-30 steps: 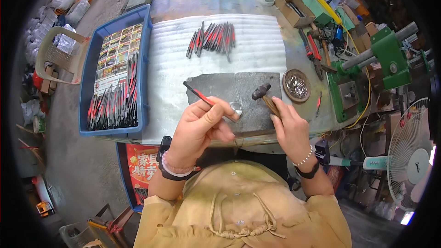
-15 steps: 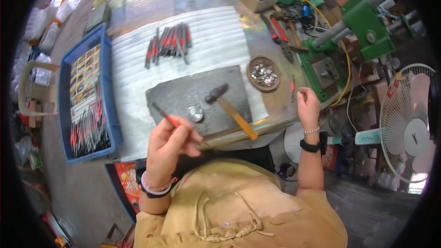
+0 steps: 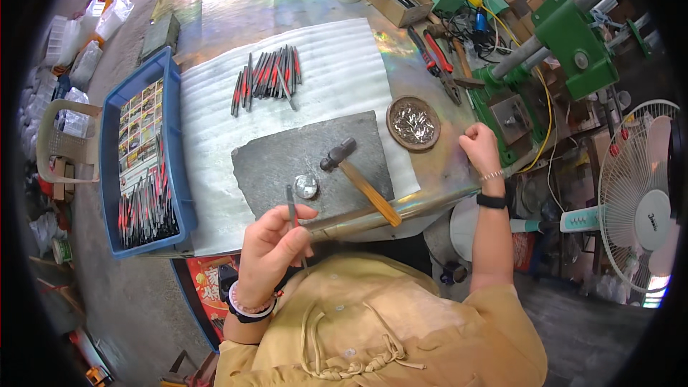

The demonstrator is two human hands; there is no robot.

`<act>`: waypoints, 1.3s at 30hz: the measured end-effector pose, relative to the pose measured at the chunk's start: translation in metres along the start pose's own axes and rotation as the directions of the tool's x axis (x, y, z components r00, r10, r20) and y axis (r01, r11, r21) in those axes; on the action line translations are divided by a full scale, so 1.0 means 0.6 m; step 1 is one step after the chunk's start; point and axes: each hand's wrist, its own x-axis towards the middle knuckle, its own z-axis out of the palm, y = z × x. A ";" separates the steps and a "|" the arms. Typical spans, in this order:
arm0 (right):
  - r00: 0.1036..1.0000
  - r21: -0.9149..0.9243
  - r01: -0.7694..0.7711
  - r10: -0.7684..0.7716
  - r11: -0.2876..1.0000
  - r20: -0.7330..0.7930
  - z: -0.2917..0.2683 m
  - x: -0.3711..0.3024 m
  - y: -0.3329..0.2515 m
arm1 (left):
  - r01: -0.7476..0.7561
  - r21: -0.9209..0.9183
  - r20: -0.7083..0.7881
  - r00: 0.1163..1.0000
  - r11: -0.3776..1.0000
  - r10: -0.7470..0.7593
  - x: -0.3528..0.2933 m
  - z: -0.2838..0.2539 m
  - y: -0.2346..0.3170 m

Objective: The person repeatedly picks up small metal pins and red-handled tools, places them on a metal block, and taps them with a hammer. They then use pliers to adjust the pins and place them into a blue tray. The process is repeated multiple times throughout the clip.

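My left hand pinches a thin black-and-red rod, which stands nearly upright near the table's front edge. Beyond it lies a grey stone slab, carrying a small round shiny piece and a hammer with a wooden handle. My right hand is closed low over the table's right edge; whatever its fingers may hold is hidden. To its left sits a round brown dish of small shiny metal bits. Several similar rods lie in a row on the white foam sheet.
A blue tray with many more rods stands at the left. Pliers, another hammer and an open cardboard box lie at the back right. A green press and a white fan stand on the right.
The rod in my left hand has turned from slanting to nearly upright. My right hand has closed and covers the spot where a thin red-and-dark piece lay. The view has shifted slightly.
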 end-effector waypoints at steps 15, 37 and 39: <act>0.777 0.812 -0.223 -0.405 0.539 0.482 0.004 -0.272 -0.306 | -0.055 -0.132 0.102 0.992 0.990 0.069 0.004 0.038 -0.037; 0.809 0.718 0.324 -0.574 0.616 0.128 0.054 -0.295 -0.343 | -0.310 0.081 0.123 0.946 0.947 0.299 -0.020 0.011 -0.047; 0.807 0.715 0.324 -0.576 0.620 0.133 0.057 -0.296 -0.343 | -0.300 0.057 0.124 0.948 0.952 0.291 -0.022 0.010 -0.047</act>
